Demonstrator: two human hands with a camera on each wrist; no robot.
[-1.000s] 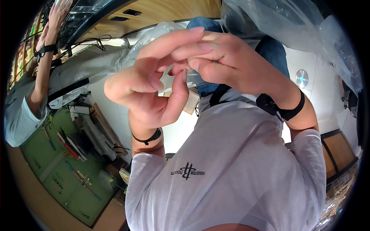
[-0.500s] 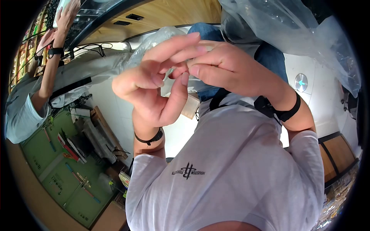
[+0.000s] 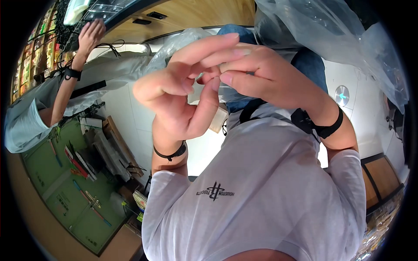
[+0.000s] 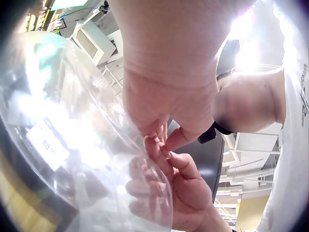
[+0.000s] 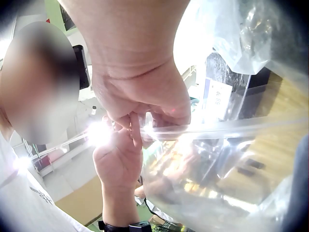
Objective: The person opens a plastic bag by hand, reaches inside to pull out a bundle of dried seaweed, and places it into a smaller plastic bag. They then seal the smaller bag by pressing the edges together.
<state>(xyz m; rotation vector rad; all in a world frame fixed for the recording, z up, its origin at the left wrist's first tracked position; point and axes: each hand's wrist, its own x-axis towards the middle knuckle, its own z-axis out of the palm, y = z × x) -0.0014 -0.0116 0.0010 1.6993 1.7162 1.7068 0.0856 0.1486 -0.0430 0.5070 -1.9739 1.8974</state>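
My left hand (image 3: pixel 178 93) and right hand (image 3: pixel 272 76) meet in front of my body, with the fingertips close together. A thin clear plastic bag (image 4: pixel 108 164) hangs from between them, its edge running into the pinched fingertips of both hands. In the right wrist view, the bag (image 5: pixel 231 130) stretches away as a glossy see-through sheet. Some fingers of the right hand (image 4: pixel 190 198) show through the film in the left wrist view. Curled fingers partly hide the pinched edge.
Large translucent plastic sheeting (image 3: pixel 322 35) lies at the upper right. Ahead stands a wooden cabinet (image 3: pixel 196 15) with dark recessed handles. Another person's hand (image 3: pixel 91 37) is at the upper left, near a white item (image 3: pixel 76 11). A green panel (image 3: pixel 48 174) lies at lower left.
My two hands have shifted slightly right in the head view, their fingertips still together. The other person's hand has come away from the white item, down and to the right.
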